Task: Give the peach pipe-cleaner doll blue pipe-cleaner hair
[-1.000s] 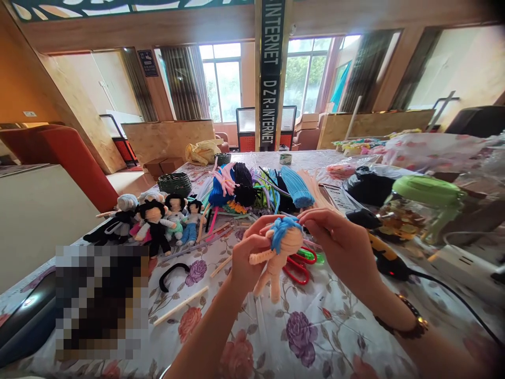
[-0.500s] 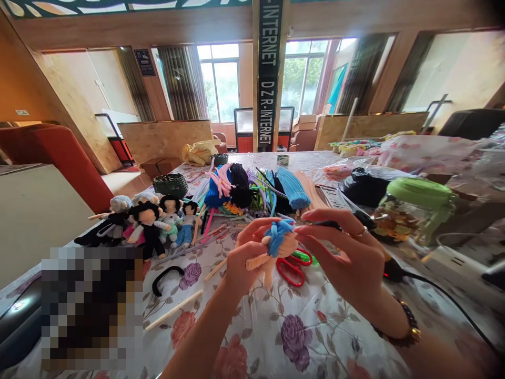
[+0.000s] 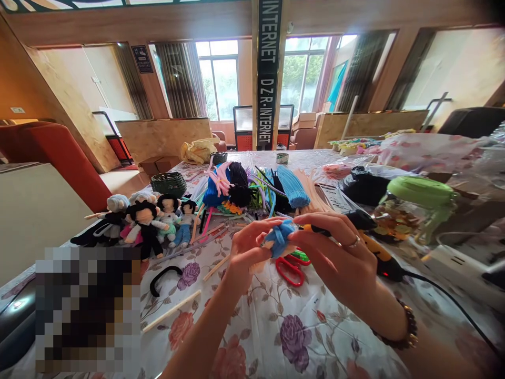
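A small doll (image 3: 281, 238) of fuzzy pipe cleaner, with blue hair and peach limbs, is in my left hand (image 3: 242, 255), whose fingers and thumb close round it. My right hand (image 3: 343, 255) reaches in from the other side, its thumb and fingertips pressed on the blue hair. The doll's lower body is largely hidden by my left hand. Below the doll on the tablecloth lie red-handled scissors (image 3: 290, 271) and a bright green item (image 3: 300, 256). Behind my right hand is a black and orange glue gun (image 3: 384, 260) with a red light and a cord.
Several finished dolls (image 3: 148, 226) sit at the left by a dark woven basket (image 3: 169, 184). Bundles of coloured pipe cleaners (image 3: 294, 189) lie across the middle. A green-lidded jar (image 3: 418, 189) stands at the right. A black pipe-cleaner piece (image 3: 160, 279) and a pale stick (image 3: 171, 311) lie front left.
The doll has turned and tipped in my left hand, so more blue hair and less face and limbs show. My right fingertips have come in against the hair.
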Tool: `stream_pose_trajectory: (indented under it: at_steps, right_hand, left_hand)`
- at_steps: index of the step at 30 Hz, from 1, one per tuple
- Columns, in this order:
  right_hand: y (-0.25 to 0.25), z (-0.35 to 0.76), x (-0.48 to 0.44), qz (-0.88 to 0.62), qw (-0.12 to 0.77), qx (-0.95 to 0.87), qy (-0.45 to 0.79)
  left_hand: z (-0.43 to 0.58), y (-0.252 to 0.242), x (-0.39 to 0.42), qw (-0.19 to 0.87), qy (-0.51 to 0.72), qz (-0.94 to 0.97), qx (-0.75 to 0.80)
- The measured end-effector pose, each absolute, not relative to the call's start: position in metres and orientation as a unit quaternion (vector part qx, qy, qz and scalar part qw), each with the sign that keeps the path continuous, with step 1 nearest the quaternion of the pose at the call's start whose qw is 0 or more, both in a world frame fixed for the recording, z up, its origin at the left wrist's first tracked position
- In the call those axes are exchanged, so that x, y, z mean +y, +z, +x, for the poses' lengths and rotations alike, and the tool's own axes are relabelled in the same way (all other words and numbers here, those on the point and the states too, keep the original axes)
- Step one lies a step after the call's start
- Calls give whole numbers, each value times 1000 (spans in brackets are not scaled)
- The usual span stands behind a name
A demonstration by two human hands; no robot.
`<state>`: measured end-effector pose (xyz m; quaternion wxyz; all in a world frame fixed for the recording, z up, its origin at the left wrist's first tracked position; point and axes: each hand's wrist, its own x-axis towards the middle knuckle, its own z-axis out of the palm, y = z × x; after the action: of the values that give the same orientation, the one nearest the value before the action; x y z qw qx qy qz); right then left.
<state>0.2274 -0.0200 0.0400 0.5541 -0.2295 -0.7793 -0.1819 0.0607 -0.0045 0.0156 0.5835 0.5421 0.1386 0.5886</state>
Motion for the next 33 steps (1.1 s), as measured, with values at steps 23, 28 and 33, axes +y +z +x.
stream_pose_trajectory:
  at_steps: [23,28,33]
  right_hand:
    - [40,233,-16,-409,550,-721,-105]
    - [34,239,-1,-544,308,-780,29]
    - [14,245,8,-500,178,-846,51]
  left_hand:
    - [62,25,-6,590,648,438,201]
    - [57,27,-2,575,697,359,234]
    - [55,26,5,533,750,295,256]
